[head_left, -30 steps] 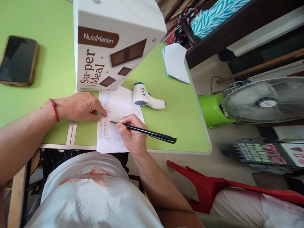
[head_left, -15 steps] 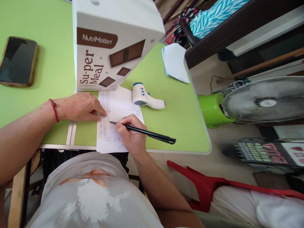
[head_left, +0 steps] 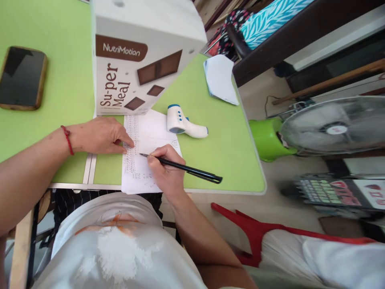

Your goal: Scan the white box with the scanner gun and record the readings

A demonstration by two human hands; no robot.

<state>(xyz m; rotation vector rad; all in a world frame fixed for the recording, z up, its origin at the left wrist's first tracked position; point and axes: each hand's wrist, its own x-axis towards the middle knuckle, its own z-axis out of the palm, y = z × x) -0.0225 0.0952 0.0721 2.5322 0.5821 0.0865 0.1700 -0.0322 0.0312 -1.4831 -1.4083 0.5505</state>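
Note:
A white sheet of paper [head_left: 155,130] with dense rows of handwriting lies on the green table. My right hand [head_left: 167,170] grips a black pen [head_left: 192,171], its tip at or just over the sheet beside the written rows; contact cannot be made out. My left hand [head_left: 105,135], with a red string bracelet on the wrist, rests at the sheet's left edge. Its index finger is stretched out onto the writing, the other fingers loosely bent, and it holds nothing. A white and blue infrared thermometer [head_left: 186,123] lies at the paper's right edge.
A large NutriMotion box [head_left: 126,76] stands behind the paper. At the far left lies a phone [head_left: 22,78], and folded papers [head_left: 221,79] lie near the table's right edge. Off the table are a fan [head_left: 333,129], a green bin [head_left: 266,139] and a red chair [head_left: 255,233].
The whole view has shifted very slightly. Both hands and the pen keep almost the same place over the paper.

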